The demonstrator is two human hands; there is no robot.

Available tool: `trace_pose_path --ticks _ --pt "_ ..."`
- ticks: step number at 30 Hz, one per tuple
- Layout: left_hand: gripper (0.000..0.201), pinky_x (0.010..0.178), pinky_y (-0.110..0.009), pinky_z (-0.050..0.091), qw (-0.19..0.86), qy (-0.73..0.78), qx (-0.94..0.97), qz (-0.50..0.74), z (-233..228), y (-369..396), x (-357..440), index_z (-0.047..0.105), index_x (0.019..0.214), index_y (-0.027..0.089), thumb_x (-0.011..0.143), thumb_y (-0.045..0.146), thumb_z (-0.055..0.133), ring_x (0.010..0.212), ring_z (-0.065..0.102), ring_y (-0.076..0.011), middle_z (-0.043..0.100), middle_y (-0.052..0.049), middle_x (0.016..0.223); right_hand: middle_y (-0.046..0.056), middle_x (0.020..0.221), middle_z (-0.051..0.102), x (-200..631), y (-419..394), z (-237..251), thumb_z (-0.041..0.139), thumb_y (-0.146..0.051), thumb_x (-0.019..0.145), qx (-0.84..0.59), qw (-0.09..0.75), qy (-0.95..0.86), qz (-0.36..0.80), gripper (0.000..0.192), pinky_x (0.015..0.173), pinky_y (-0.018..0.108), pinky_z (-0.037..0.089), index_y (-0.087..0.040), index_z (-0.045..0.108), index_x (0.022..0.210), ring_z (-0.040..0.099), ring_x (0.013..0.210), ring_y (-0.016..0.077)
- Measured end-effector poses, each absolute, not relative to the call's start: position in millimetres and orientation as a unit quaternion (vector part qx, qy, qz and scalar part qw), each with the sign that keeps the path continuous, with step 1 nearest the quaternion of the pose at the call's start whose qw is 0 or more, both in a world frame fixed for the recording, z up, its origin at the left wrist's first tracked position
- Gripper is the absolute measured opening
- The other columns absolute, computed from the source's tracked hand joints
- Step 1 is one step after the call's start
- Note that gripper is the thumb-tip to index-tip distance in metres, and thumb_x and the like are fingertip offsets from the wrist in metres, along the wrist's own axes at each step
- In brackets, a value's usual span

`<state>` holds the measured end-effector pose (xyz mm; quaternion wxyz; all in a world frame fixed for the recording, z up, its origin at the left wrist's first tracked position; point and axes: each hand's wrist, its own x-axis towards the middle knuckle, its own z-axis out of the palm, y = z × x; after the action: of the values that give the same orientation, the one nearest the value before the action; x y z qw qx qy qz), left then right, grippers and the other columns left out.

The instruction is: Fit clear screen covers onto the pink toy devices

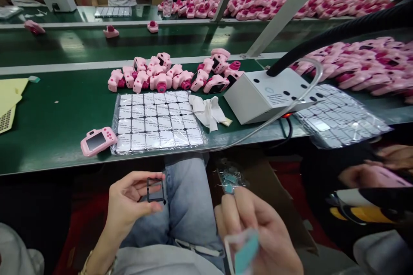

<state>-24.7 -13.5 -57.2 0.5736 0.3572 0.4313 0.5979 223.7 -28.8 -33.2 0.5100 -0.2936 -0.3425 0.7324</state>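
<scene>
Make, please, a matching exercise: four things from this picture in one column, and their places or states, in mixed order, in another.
1. Small black frame
2. Clear piece with teal tab
3. Lone pink camera
4. White box

A. Beside the wrapped white pieces, on their left
B. In the right hand
C. Black hose on top
D. In the left hand

Pairs: 1-D, 2-B, 3-A, 4-C

Small square black-rimmed frame, roughly upright, held by its edges in the left hand, blurred pale-edged piece, apparently clear film with teal tab, in the right hand
</scene>
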Motion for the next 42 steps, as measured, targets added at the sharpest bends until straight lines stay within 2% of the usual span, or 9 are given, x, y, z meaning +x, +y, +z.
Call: trace_pose_path --ticks 4,7,10,12,16,25,32,35,42 --pt "0.052 0.088 -0.031 0.074 0.602 0.410 0.285 0.623 -64.0 -23.7 -28.1 0.092 0.099 0.025 0.054 0.038 0.114 0.102 0.088 -0.0357 0.089 -0.007 0.111 0.003 0.079 0.070 298.7 -15.9 -113.5 0.078 -0.060 0.082 -0.737 0.371 -0.392 0.407 0.040 0.065 0.033 0.057 -0.026 0.064 0.098 0.068 0.071 0.0232" --pt "0.052 0.098 -0.029 0.070 0.590 0.393 0.268 0.652 -59.4 -27.2 -30.0 0.091 0.101 0.028 0.056 0.041 0.113 0.113 0.086 -0.0337 0.089 -0.003 0.105 0.012 0.082 0.071 332.7 -5.4 -161.3 0.070 -0.060 0.078 -0.836 0.318 -0.348 0.281 0.035 0.089 0.053 0.060 -0.026 0.063 0.082 0.074 0.098 0.0402" --pt "0.051 0.101 -0.026 0.068 0.584 0.370 0.270 0.670 -47.8 -25.2 -23.3 0.089 0.104 0.029 0.059 0.040 0.112 0.118 0.084 -0.0305 0.091 -0.003 0.103 0.022 0.111 0.077 319.6 -9.9 -170.5 0.069 -0.060 0.079 -0.842 0.318 -0.356 0.251 0.036 0.104 0.063 0.056 -0.024 0.068 0.079 0.069 0.124 0.0475" --pt "0.050 0.099 -0.024 0.068 0.586 0.344 0.267 0.683 -40.4 -22.6 -13.2 0.088 0.103 0.031 0.060 0.039 0.111 0.114 0.086 -0.0269 0.092 -0.002 0.102 0.021 0.136 0.075 285.1 -20.7 -155.1 0.072 -0.061 0.085 -0.801 0.364 -0.384 0.279 0.043 0.110 0.058 0.057 -0.022 0.078 0.100 0.066 0.135 0.0427" --pt "0.051 0.096 -0.022 0.069 0.596 0.319 0.245 0.694 -34.0 -22.6 11.8 0.087 0.100 0.030 0.057 0.039 0.112 0.107 0.088 -0.0227 0.092 -0.001 0.101 0.014 0.157 0.068 192.3 -37.7 -98.6 0.092 -0.069 0.081 -0.508 0.552 -0.396 0.529 0.070 0.117 0.057 0.058 -0.030 0.078 0.138 0.064 0.144 0.0395" --pt "0.063 0.086 -0.026 0.069 0.528 0.396 0.288 0.694 -52.1 -48.3 24.5 0.085 0.110 0.030 0.056 0.049 0.112 0.107 0.081 -0.0231 0.083 -0.005 0.113 0.009 0.136 0.078 123.8 -35.6 -60.8 0.103 -0.065 0.069 -0.342 0.597 -0.276 0.671 0.055 0.115 0.055 0.060 -0.035 0.088 0.112 0.067 0.140 0.0378" --pt "0.088 0.122 -0.055 0.053 0.029 0.699 0.433 0.569 -58.4 -13.0 -86.4 0.063 0.154 0.025 0.077 0.037 0.102 0.148 0.058 -0.0374 0.065 -0.015 0.152 0.002 0.104 0.080 265.3 -20.4 -120.7 0.109 -0.058 0.055 -0.477 0.690 -0.093 0.536 0.063 0.091 0.028 0.071 -0.023 0.083 0.100 0.079 0.100 0.0184" --pt "0.101 0.120 -0.059 0.057 0.125 0.716 0.463 0.508 -51.5 19.6 -137.1 0.058 0.162 0.020 0.074 0.047 0.101 0.146 0.064 -0.0413 0.066 -0.020 0.159 0.001 0.106 0.077 333.7 -16.4 -153.6 0.110 -0.052 0.054 -0.488 0.747 -0.062 0.448 0.063 0.086 0.023 0.071 -0.022 0.081 0.101 0.076 0.100 0.0157" --pt "0.067 0.114 -0.054 0.064 0.219 0.708 0.434 0.513 -42.2 37.4 -143.9 0.084 0.126 0.018 0.067 0.044 0.102 0.118 0.081 -0.0362 0.086 -0.012 0.126 -0.001 0.104 0.075 377.8 2.5 -171.0 0.109 -0.052 0.056 -0.406 0.807 -0.076 0.422 0.059 0.067 0.024 0.069 -0.024 0.081 0.100 0.072 0.087 0.0149"
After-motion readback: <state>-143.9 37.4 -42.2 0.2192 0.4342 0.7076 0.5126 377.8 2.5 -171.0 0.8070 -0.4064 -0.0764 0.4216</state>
